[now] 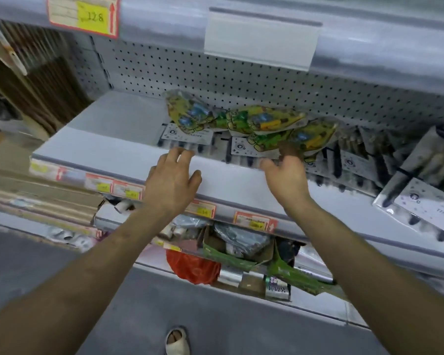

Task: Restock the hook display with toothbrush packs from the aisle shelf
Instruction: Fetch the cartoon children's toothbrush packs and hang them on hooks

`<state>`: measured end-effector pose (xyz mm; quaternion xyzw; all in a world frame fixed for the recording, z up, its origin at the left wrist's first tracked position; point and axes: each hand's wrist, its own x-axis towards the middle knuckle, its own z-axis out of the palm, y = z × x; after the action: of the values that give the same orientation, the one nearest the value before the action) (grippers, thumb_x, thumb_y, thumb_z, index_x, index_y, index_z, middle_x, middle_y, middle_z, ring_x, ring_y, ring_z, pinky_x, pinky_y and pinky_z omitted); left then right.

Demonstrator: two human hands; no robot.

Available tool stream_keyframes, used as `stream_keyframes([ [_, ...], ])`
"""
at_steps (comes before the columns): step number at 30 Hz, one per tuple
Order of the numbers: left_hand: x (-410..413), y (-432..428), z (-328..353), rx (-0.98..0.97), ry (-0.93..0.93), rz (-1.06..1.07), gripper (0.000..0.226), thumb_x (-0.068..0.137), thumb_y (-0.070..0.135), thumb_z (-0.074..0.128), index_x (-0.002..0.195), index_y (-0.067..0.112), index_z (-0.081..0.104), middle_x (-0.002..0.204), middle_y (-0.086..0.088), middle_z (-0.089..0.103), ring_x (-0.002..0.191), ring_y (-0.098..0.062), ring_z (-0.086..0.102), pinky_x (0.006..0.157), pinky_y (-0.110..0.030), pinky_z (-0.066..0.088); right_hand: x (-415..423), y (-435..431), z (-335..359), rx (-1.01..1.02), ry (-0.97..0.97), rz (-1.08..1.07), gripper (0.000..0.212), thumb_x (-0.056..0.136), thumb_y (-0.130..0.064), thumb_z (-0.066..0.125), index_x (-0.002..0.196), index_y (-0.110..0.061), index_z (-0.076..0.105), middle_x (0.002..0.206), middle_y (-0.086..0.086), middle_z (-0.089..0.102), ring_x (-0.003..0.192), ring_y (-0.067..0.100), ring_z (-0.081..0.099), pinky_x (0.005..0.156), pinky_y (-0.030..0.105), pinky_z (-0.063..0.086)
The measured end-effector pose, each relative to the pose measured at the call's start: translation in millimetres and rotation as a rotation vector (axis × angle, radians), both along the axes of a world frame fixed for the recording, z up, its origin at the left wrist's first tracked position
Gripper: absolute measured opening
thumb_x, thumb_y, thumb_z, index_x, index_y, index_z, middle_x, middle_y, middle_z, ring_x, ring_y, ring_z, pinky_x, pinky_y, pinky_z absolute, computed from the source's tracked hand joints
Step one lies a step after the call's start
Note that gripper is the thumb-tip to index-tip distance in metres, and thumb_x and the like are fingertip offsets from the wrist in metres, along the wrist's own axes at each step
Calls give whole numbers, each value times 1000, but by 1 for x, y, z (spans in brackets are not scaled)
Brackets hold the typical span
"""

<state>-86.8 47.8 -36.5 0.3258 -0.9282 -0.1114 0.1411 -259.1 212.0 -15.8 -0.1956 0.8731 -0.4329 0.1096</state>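
We're at a store aisle, looking at a pale grey shelf (pixel 113 149) that runs from nine o'clock across to three, backed by a dotted pegboard (pixel 190 73). At twelve o'clock a blank label holder (pixel 260 39) hangs off the shelf above, and at eleven there's a red-edged price tag (pixel 87 17) with a yellow patch. A row of price labels (pixel 124 190) runs along the shelf's front lip. At ten o'clock stand some brown striped goods, too blurred to name.

Now the stock. The white-card toothbrush packs (pixel 187 135) lie flat on the shelf just above centre, dark brushes showing. More of them (pixel 420 208) fan out towards three o'clock. The yellow-green packs (pixel 267 119) are heaped on top of the white ones, overlapping each other.

The hands are apart, both reaching in over the lip. The left hand (pixel 173 183) is spread, fingers straight, with its tips right at the near edge of a white pack. It holds nothing. The right hand (pixel 289 178), at one o'clock from centre, has its fingers curled in against the lowest yellow-green pack. Whether it actually has a grip, I cannot tell.

Below, at six o'clock, a torn green cardboard box (pixel 210 248) sits on the lower shelf with wrapped goods jumbled inside. An orange bag (pixel 192 267) bulges just left of it. The grey floor (pixel 36 265) fills seven o'clock, and a sandalled foot (pixel 177 339) shows at the very bottom.
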Motion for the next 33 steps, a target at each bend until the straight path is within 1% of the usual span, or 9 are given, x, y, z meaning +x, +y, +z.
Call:
stream_keyframes([
  [3, -22, -25, -12, -28, 38, 26, 41, 100, 32, 59, 136, 13, 56, 133, -15, 56, 120, -39, 52, 93, -54, 50, -23, -18, -13, 10, 56, -59, 64, 83, -44, 57, 136, -10, 54, 131, 18, 57, 119, 38, 56, 96, 47, 51],
  [5, -37, -43, -13, -59, 29, 55, 44, 97, 32, 59, 135, 10, 56, 133, -20, 56, 116, -44, 53, 92, -55, 50, -38, -32, -11, 27, 72, -91, 61, 88, -40, 59, 138, -7, 52, 135, 20, 55, 126, 40, 52, 102, 49, 47],
  [10, -65, -86, -18, 49, 120, 128, 57, 92, 40, 58, 142, 13, 49, 143, -20, 48, 126, -46, 47, 98, -57, 47, -72, -61, -5, 70, 119, -146, 70, 103, -34, 59, 158, -3, 28, 156, 29, 35, 147, 45, 30, 120, 53, 28],
  [16, -87, -108, -24, 121, 173, 206, 58, 98, 45, 60, 146, 13, 47, 138, -19, 51, 125, -42, 50, 98, -54, 46, -98, -73, -19, 19, 102, -267, 80, 95, -38, 68, 153, -1, 28, 154, 36, 29, 149, 50, 18, 123, 58, 21],
  [20, -95, -116, -24, 173, 173, 246, 66, 100, 55, 55, 151, 17, 40, 138, -17, 54, 127, -40, 50, 101, -52, 46, -102, -82, -20, 37, 90, -333, 95, 87, -47, 76, 156, -5, 25, 159, 30, 24, 151, 48, 17, 124, 54, 23],
  [25, -107, -127, -24, 182, 111, 294, 81, 96, 73, 48, 154, 18, 36, 140, -17, 58, 129, -39, 52, 104, -53, 42, -103, -89, -22, -2, 85, -362, 101, 86, -46, 81, 159, -12, 20, 163, 26, 23, 152, 44, 20, 123, 55, 28],
  [28, -114, -133, -24, 179, 100, 305, 87, 94, 77, 49, 157, 19, 33, 150, -17, 49, 137, -39, 45, 109, -55, 37, -105, -90, -25, -55, 70, -380, 102, 82, -38, 85, 158, -15, 21, 160, 26, 28, 148, 46, 29, 118, 58, 35],
  [30, -119, -136, -24, 166, 125, 316, 89, 92, 77, 51, 156, 19, 34, 158, -16, 37, 144, -39, 35, 113, -58, 32, -106, -92, -25, -132, 55, -390, 101, 80, -26, 88, 157, -17, 24, 158, 26, 27, 142, 45, 39, 114, 53, 43],
  [33, -127, -140, -24, 157, 108, 292, 85, 92, 77, 50, 154, 21, 35, 152, -17, 43, 141, -40, 38, 111, -60, 32, -106, -91, -24, -273, -3, -377, 101, 80, -6, 87, 158, -19, 24, 158, 21, 20, 137, 38, 47, 101, 25, 44],
])
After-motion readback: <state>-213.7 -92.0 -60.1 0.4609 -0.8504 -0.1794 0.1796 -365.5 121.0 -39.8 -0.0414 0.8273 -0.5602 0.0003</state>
